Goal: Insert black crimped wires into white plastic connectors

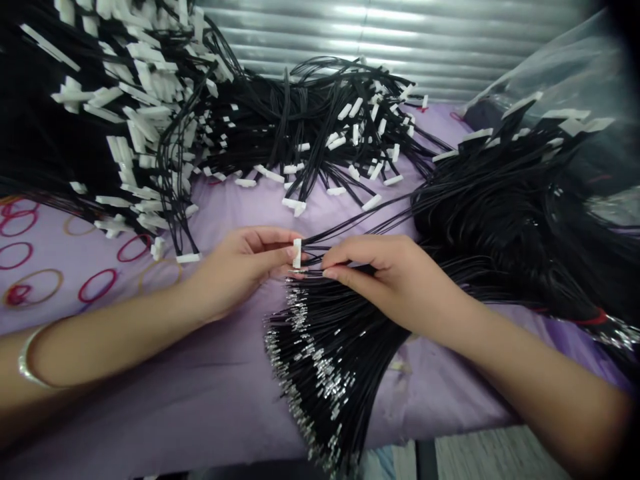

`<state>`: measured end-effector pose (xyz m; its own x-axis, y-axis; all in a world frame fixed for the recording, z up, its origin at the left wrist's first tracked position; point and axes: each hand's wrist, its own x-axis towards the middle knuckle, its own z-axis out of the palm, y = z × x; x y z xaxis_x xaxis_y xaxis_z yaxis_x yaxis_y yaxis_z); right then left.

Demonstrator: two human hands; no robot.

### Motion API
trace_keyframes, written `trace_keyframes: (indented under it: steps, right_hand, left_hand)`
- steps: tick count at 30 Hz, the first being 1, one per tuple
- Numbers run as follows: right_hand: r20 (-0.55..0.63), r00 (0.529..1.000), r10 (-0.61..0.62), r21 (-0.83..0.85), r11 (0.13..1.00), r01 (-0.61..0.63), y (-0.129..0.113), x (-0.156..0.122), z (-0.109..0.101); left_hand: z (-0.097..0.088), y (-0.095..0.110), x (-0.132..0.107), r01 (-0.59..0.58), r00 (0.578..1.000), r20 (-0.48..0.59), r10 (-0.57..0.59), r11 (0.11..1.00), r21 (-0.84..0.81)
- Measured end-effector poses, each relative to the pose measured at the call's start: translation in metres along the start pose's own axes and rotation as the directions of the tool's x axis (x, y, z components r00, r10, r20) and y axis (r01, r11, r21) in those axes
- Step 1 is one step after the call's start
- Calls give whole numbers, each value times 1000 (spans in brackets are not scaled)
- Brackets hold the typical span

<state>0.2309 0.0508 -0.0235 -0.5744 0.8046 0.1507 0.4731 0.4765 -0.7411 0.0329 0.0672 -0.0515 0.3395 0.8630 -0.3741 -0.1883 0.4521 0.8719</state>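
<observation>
My left hand (pixel 257 257) pinches a small white connector housing (pixel 297 253) between thumb and fingers. Several black wires run out of the housing toward the right. Just beside it, my right hand (pixel 377 263) is closed on a thin black wire (pixel 316 273), thumb and forefinger near its metal-tipped end. That tip lies close to the housing's lower end; whether it touches cannot be made out. Below both hands a fanned bundle of black wires (pixel 365 340) with bare silvery terminals spreads over the purple cloth (pixel 210 400).
A large heap of black wires with white connectors (pixel 145 127) rises at the left. Another such bundle (pixel 300 120) lies along the back by the ribbed metal wall (pixel 400 40). More wires (pixel 490 207) and a clear plastic bag (pixel 565 73) are at right. Red and yellow rubber bands (pixel 97 285) lie at left.
</observation>
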Motion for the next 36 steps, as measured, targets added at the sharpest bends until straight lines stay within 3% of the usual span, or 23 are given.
trace_keyframes:
  steps: [7,13,17,30,33,36]
  right_hand:
    - [-139,990,19,-40,999,-25,1,1,6]
    - [-138,990,-36,-71,997,26,2,2,5]
    - [-178,984,-12,-114,993,-9,1,1,6]
    - [-209,973,-101,-307,951,33,4,1,11]
    - [-192,968,-163,-399,914,75,5,0,11]
    - [-156,946,-283,-552,819,154,6,-1,11]
  left_hand:
    - [-5,2,1,48,999,14,-50,991,125]
    - [-4,3,0,59,997,42,-62,995,84]
    - [-2,4,1,59,996,61,-62,997,51]
    - [-3,3,0,72,995,60,-76,994,77]
    - [-3,3,0,74,995,57,-79,993,89]
    - [-4,3,1,67,994,76,-73,995,73]
